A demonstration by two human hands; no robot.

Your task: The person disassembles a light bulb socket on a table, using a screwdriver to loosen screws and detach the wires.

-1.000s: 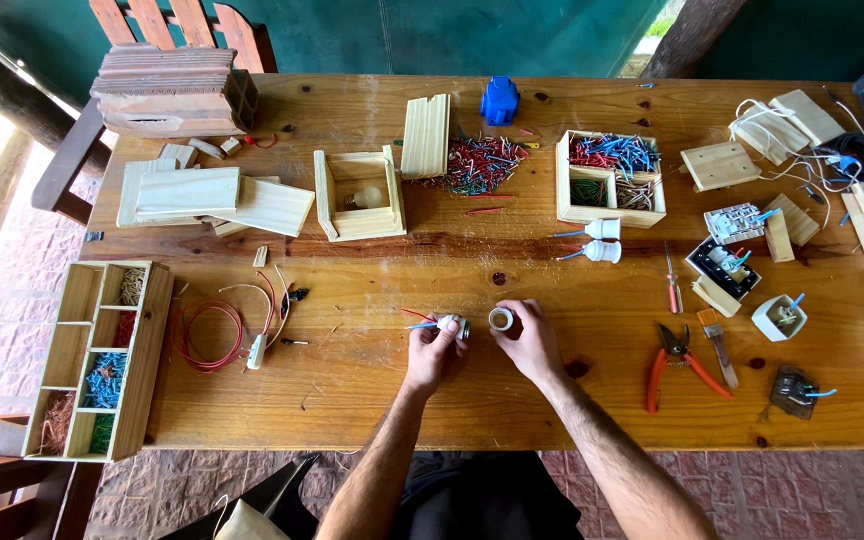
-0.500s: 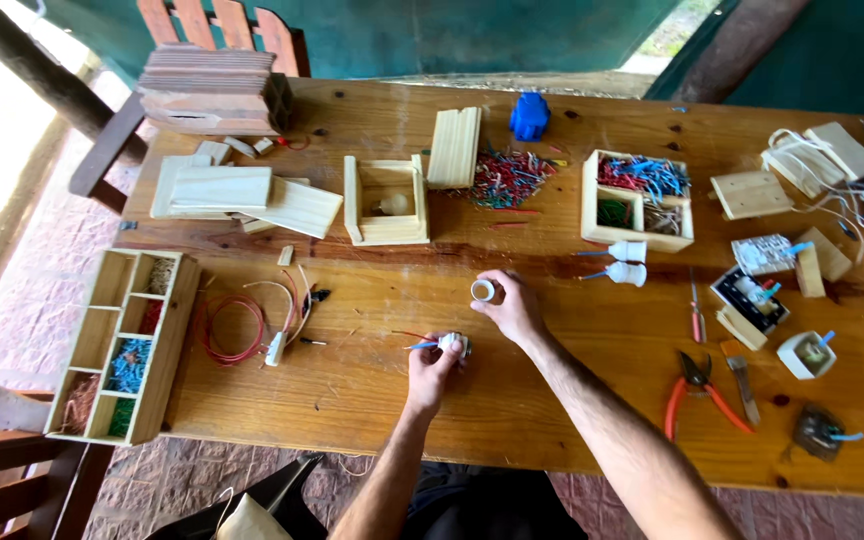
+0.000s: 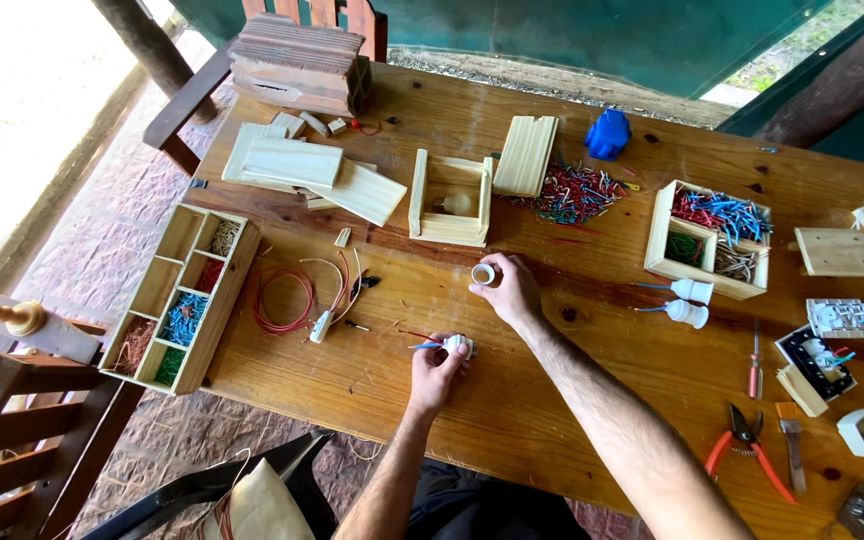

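Blue figure [image 3: 608, 133], red wire coil [image 3: 283, 300], orange-handled pliers [image 3: 747, 452] — brown wooden table [image 3: 572, 390].

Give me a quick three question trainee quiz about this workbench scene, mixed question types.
1. True or false: the right hand holds a small ring-shaped part.
2. Which hand holds the white lamp socket with wires? A left, B right.
3. Fill in: the light bulb lies inside an open wooden ____.

Key: 1 true. 2 A, the left hand. 3 box.

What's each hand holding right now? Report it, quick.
Left hand: closed on a small white socket with wires.
Right hand: holding a small white ring.
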